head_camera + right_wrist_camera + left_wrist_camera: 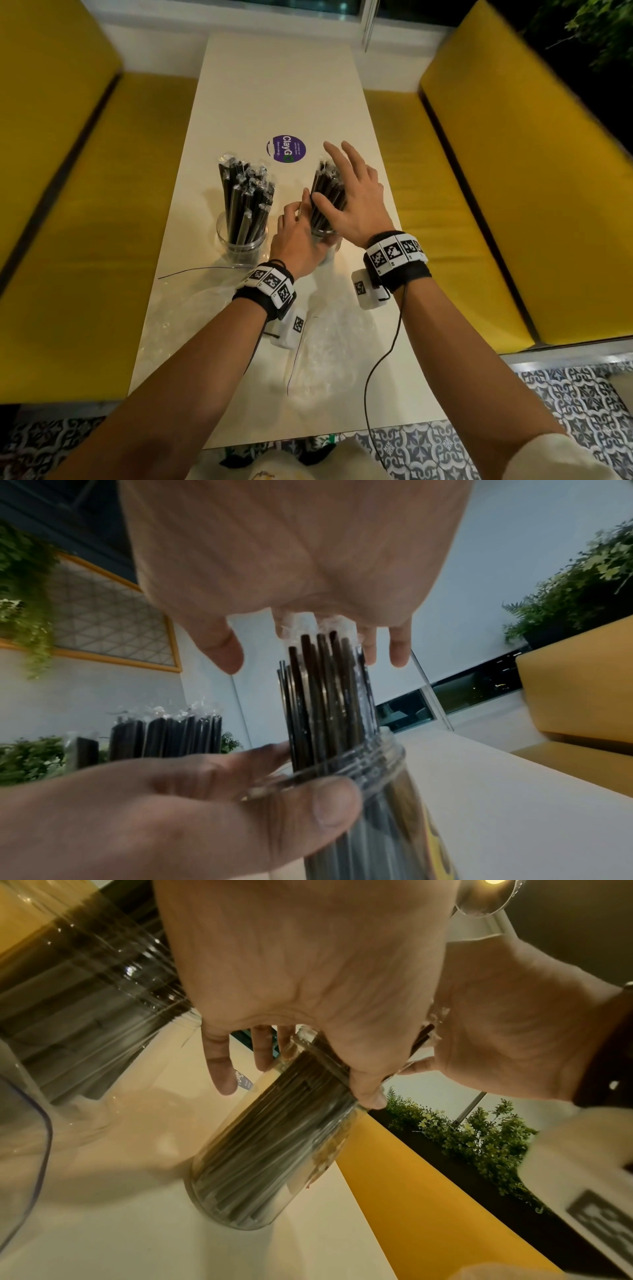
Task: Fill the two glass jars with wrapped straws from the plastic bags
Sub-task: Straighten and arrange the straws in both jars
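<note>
Two glass jars stand on the white table [274, 85], both packed with black wrapped straws. The left jar [241, 240] stands free with its straws [246, 195] fanned out. My left hand [296, 234] grips the right jar [274, 1150] just below its rim [363, 761]. My right hand [356, 195] hovers over that jar's straws [327, 192] with fingers spread and straight, its thumb against the side of the bundle. In the right wrist view the straw bundle [325, 696] rises between the thumb and the fingers.
Crumpled clear plastic bags [212, 308] [329, 346] lie flat on the near half of the table. A round purple sticker [286, 149] sits beyond the jars. Yellow benches [85, 205] [513, 171] flank the table. A black cable [383, 359] hangs from my right wrist.
</note>
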`<state>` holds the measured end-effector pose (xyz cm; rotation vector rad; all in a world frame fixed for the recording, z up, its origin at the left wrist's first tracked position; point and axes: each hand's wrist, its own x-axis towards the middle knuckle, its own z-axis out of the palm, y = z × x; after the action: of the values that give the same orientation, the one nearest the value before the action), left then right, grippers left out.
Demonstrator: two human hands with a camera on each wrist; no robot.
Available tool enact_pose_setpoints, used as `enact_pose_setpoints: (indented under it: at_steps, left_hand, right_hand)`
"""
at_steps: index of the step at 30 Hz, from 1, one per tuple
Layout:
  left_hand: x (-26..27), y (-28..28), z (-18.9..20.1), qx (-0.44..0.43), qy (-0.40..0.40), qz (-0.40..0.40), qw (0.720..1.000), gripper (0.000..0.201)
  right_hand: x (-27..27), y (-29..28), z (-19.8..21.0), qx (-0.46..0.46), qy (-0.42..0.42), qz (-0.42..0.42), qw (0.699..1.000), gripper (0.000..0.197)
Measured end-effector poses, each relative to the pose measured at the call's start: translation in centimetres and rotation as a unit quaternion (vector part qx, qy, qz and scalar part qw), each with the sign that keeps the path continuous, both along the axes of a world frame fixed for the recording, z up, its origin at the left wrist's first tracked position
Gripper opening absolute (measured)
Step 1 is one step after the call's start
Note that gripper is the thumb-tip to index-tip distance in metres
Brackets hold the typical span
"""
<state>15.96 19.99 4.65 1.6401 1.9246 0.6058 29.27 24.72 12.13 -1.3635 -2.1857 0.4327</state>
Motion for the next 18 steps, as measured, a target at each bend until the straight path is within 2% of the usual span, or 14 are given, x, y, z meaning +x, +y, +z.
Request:
enact_pose_setpoints:
  at_steps: [2,6,8,11,15,18]
  left_hand:
    - [0.1,0.0,0.0,-0.002,0.004,0.006,1.000,0.100]
    - [0.1,0.0,0.1,-0.001,-0.016,0.008,1.000,0.110]
    - [0.1,-0.1,0.2,-0.002,-0.020,0.009,1.000,0.112]
    - [0.2,0.0,0.4,-0.004,-0.035,0.015,0.999,0.114]
    - [0.1,0.1,0.3,0.011,-0.074,0.027,0.997,0.119]
    - [0.0,0.1,0.6,0.006,-0.099,0.029,0.995,0.129]
  right_hand:
    - [-0.8,0.6,-0.2,0.013,-0.008,-0.025,1.000,0.076]
    - [-1.9,1.8,-0.9,0.020,0.050,-0.070,0.996,0.047]
    - [-2.0,2.1,-1.1,0.016,0.057,-0.077,0.995,0.042]
    - [-2.0,2.2,-1.0,0.006,0.044,-0.072,0.996,0.047]
    - [-1.7,1.9,-0.7,-0.001,0.000,-0.046,0.999,0.065]
    - [-1.2,1.5,-0.3,0.014,0.006,-0.034,0.999,0.069]
